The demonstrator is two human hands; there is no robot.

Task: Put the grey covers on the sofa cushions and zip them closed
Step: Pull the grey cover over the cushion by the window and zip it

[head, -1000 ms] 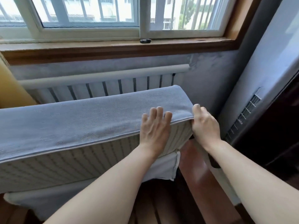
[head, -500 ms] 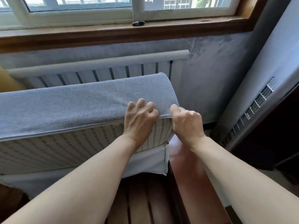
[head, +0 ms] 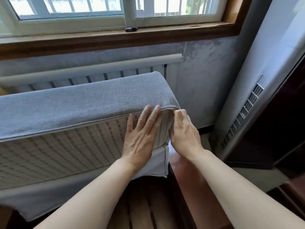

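A long sofa cushion (head: 66, 152) stands on its edge in front of me, its striped beige side facing me through the open side of the grey cover (head: 85, 103). The cover wraps the top and back, and its lower flap (head: 153, 164) hangs loose below the cushion. My left hand (head: 142, 136) presses flat with straight fingers on the striped face near the right end, fingertips at the cover's edge. My right hand (head: 183, 129) pinches the cover's hem at the top right corner.
A white radiator (head: 92, 75) and a wooden window sill (head: 115, 37) lie right behind the cushion. A tall grey unit with a vent grille (head: 244, 113) stands at the right. A wooden slatted sofa frame (head: 148, 209) is below my arms.
My left hand went from curled on the cover's edge to flat on the striped face. My right hand shifted onto the corner hem. The view has moved closer.
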